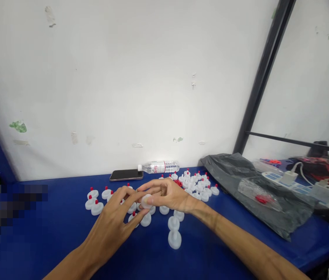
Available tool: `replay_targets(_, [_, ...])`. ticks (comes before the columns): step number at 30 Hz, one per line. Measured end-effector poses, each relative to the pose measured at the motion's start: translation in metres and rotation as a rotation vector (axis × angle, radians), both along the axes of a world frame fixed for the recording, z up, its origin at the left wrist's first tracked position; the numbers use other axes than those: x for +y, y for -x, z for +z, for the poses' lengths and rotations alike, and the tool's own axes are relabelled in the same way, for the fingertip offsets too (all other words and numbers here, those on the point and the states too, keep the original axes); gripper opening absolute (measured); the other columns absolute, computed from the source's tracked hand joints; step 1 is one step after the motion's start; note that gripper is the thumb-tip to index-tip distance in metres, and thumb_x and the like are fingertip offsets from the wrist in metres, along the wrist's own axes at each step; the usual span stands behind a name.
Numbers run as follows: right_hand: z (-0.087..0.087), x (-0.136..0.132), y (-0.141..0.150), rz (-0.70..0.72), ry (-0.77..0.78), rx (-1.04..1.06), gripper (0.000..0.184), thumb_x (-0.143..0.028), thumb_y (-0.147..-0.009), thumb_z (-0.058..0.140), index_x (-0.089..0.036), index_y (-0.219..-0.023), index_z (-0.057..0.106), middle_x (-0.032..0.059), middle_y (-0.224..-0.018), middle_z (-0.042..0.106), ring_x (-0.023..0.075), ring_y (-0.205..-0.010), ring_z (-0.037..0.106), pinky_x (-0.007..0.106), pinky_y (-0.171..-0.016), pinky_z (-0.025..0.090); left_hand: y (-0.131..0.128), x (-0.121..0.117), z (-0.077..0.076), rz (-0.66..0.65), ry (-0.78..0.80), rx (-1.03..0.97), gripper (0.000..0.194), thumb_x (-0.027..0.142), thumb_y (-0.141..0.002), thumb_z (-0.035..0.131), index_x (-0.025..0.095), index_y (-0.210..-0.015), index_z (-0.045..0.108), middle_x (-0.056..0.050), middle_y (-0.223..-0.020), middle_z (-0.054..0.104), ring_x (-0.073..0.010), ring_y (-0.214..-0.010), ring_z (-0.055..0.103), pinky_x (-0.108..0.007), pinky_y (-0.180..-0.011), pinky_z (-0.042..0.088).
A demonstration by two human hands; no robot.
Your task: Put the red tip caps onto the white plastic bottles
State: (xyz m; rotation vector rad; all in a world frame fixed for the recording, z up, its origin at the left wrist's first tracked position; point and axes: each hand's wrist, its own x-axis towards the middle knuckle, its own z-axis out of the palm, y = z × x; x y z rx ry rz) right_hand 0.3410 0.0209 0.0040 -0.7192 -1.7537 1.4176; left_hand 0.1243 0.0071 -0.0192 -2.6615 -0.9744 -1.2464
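Both hands meet over the blue table (50,225) around one small white plastic cap (146,201). My right hand (168,194) pinches the cap between thumb and fingers. My left hand (114,219) touches the same cap with thumb and fingertips, its other fingers spread. Several white caps with red tips (93,202) lie to the left. Plain white caps (174,238) stand just below the hands. A bigger cluster of red-tipped caps (198,184) lies behind my right hand, with small loose red pieces (178,182) beside it.
A dark phone (126,175) and a lying water bottle (160,167) rest at the wall. A grey plastic bag (240,175) holding a clear packet of red pieces (259,196) lies to the right. A power strip (293,182) with cables lies beyond it.
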Motion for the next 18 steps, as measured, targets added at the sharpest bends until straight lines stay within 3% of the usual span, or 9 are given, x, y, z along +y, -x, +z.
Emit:
replay_targets(5, [0.007,0.002,-0.007,0.054,-0.087,-0.136,0.053,-0.051,-0.086,0.071,-0.022,-0.129,0.061,0.0052,-0.097,0.075,0.0159,-0.082,0.072,0.023,-0.067,0.052,-0.002,0.000,-0.001,-0.017,-0.009,0.012,0.026,0.030,-0.093,0.061,0.029,-0.118,0.064,-0.005,-0.098,0.059,-0.0213,-0.088,0.064,-0.035,-0.076,0.058])
replay_targets(7, [0.013,0.005,-0.015,-0.053,-0.217,-0.239,0.046,-0.057,-0.094,0.057,-0.020,-0.121,0.065,0.0055,-0.096,0.075,0.0155,-0.079,0.070,0.025,-0.068,0.051,-0.004,-0.004,0.001,-0.040,-0.017,0.022,0.023,0.030,-0.091,0.063,0.027,-0.114,0.066,-0.006,-0.099,0.059,-0.0221,-0.090,0.064,-0.035,-0.077,0.058])
replay_targets(9, [0.019,0.009,-0.025,-0.271,-0.412,-0.410,0.045,-0.056,-0.099,0.047,-0.018,-0.105,0.071,0.0056,-0.092,0.074,0.0159,-0.076,0.068,0.027,-0.070,0.049,-0.006,-0.010,0.004,-0.065,0.000,0.074,0.023,0.031,-0.090,0.064,0.027,-0.113,0.067,-0.008,-0.106,0.060,-0.0246,-0.099,0.063,-0.038,-0.083,0.058])
replay_targets(12, [0.024,0.017,-0.041,-0.553,-0.664,-0.751,0.041,-0.048,-0.100,0.049,-0.018,-0.087,0.073,0.0043,-0.077,0.073,0.0166,-0.069,0.063,0.028,-0.067,0.042,-0.008,-0.019,0.006,-0.080,0.083,0.193,0.024,0.032,-0.089,0.065,0.031,-0.113,0.069,-0.010,-0.124,0.058,-0.0291,-0.115,0.059,-0.043,-0.092,0.057])
replay_targets(18, [0.024,0.021,-0.054,-0.536,-0.676,-0.968,0.034,-0.044,-0.099,0.054,-0.022,-0.085,0.076,0.0035,-0.071,0.074,0.0175,-0.065,0.064,0.027,-0.062,0.037,-0.008,-0.021,-0.002,-0.093,0.108,0.277,0.019,0.027,-0.084,0.068,0.030,-0.103,0.073,-0.010,-0.138,0.056,-0.0351,-0.129,0.053,-0.050,-0.097,0.055])
